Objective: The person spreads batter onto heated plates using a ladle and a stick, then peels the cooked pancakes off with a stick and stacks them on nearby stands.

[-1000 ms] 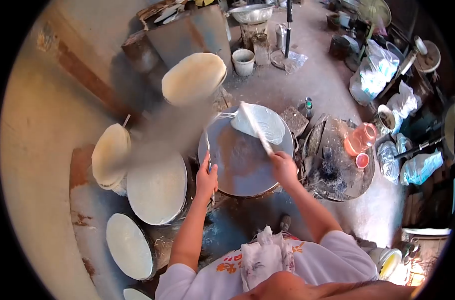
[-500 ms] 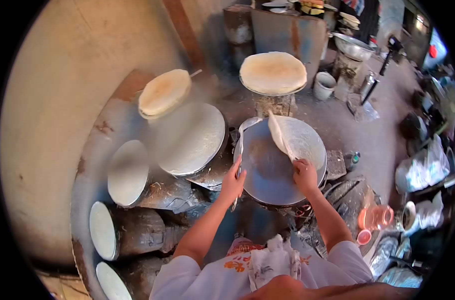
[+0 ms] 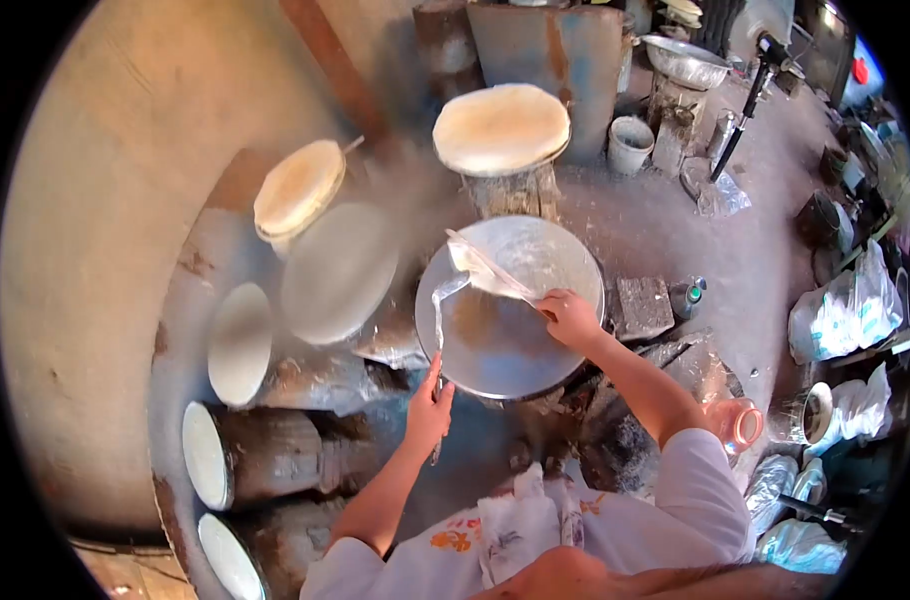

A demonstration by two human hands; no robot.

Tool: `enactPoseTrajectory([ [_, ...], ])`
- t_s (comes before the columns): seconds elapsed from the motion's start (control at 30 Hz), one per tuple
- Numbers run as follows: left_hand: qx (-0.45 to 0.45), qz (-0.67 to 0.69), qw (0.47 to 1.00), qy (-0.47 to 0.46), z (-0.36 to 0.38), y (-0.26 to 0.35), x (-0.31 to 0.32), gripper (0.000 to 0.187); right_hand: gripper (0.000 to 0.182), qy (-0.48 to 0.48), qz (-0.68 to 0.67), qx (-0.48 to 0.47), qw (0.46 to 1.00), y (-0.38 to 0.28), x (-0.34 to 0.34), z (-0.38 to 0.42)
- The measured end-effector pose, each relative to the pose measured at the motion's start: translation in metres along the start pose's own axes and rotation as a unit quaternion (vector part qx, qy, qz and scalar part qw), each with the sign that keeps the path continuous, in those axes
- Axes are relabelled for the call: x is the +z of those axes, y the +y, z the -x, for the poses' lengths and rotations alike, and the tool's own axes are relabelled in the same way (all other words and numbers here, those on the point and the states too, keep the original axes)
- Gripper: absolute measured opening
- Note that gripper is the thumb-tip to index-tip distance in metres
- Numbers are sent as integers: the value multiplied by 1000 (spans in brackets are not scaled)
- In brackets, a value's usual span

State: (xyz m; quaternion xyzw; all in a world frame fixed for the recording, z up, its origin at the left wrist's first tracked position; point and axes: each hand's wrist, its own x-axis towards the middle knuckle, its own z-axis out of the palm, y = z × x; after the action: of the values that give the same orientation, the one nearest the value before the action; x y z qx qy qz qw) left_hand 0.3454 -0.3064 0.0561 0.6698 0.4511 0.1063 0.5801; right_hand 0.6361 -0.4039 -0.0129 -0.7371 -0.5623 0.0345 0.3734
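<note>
My right hand (image 3: 573,318) is closed in a pinch on one end of a thin pale sheet of dough (image 3: 495,275), over the right part of a round griddle (image 3: 510,335). From there the folded sheet slants up and left across the griddle. Closed round the handle of a long scraper (image 3: 439,325), my left hand (image 3: 430,412) is at the griddle's lower left. The scraper's bent, whitish tip lies over the griddle's left side, right at the sheet's lower edge. A whitish film covers the upper right of the griddle; its lower part is bare grey metal.
Behind the griddle, a stack of round flatbreads (image 3: 502,130) rests on a wooden stump (image 3: 515,192). Another stack (image 3: 299,190) stands to the left, behind a steamy round griddle (image 3: 340,275). Several pale discs line the left. An orange jar (image 3: 740,425) stands right.
My right hand has swung the sheet leftward over the griddle, and its free end now points up and left. The scraper's tip now meets the sheet's edge. The whole view has shifted.
</note>
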Motion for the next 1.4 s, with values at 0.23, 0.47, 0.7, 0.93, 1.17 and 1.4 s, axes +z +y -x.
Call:
enactPoseTrajectory([
  [0.23, 57, -135, 989, -15, 54, -40, 1, 55, 14, -18, -145, 17, 989, 20, -38, -3],
  [0.47, -12, -150, 986, -77, 69, -30, 15, 56, 19, -104, -102, -77, 986, 38, -6, 4],
  [0.7, -14, -186, 967, -174, 51, -20, 26, 57, 18, -116, -75, -51, 989, 64, -18, -59],
  [0.93, 86, -125, 978, -145, 82, -56, 19, 55, 23, -243, -185, -23, 952, 49, -41, -34],
  [1.17, -78, 88, 985, -124, 99, -28, -5, 59, 28, -320, -194, -13, 927, 51, -74, -6],
  [1.4, -36, 685, 697, -209, 60, -17, -11, 43, 24, -245, -180, -36, 952, 47, -67, 30],
])
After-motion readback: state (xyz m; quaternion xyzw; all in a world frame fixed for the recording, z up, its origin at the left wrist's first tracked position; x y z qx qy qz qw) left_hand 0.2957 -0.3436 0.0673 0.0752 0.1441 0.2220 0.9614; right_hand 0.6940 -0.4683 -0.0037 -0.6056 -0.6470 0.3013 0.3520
